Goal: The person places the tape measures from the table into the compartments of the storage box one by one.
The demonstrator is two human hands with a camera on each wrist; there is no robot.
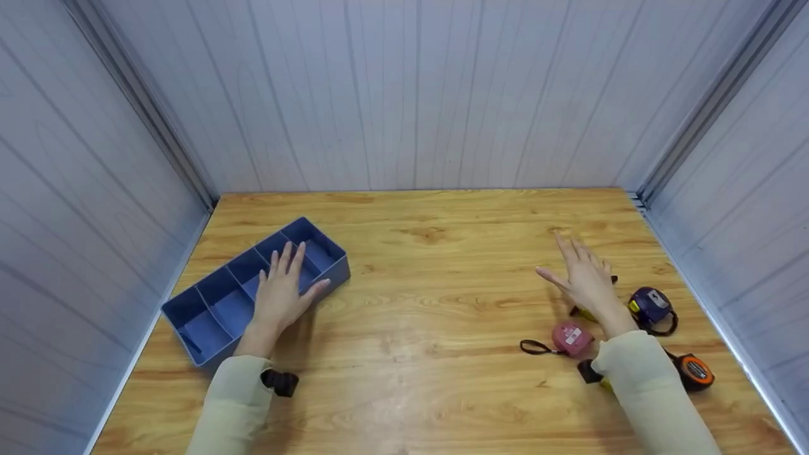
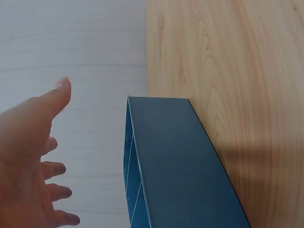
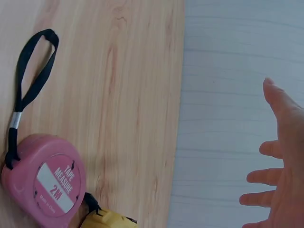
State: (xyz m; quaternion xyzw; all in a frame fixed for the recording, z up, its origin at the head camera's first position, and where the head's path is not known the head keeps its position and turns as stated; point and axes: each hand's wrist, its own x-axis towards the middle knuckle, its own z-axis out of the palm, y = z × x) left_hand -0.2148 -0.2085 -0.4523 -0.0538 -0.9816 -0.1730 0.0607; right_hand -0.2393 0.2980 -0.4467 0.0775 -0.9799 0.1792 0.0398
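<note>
My left hand (image 1: 279,297) is spread over a blue divided box (image 1: 338,273) that lies at a slant on the left of the table; its fingers hold nothing. In the left wrist view, the box's long side wall (image 2: 175,161) stands beside the hand (image 2: 28,156). On the right, my right hand (image 1: 588,281) hovers with fingers apart and nothing in it, above several tape measures. Nearest it are a pink tape measure (image 1: 572,337) with a black wrist strap, a dark purple one (image 1: 651,306), and a yellow one (image 3: 107,219), mostly hidden under the hand in the head view.
An orange and black tape measure (image 1: 694,371) lies by the right forearm, and another black and yellow piece (image 1: 590,371) is partly covered by the sleeve. Pale panel walls (image 1: 417,95) enclose the wooden table (image 1: 417,379) at the back and sides.
</note>
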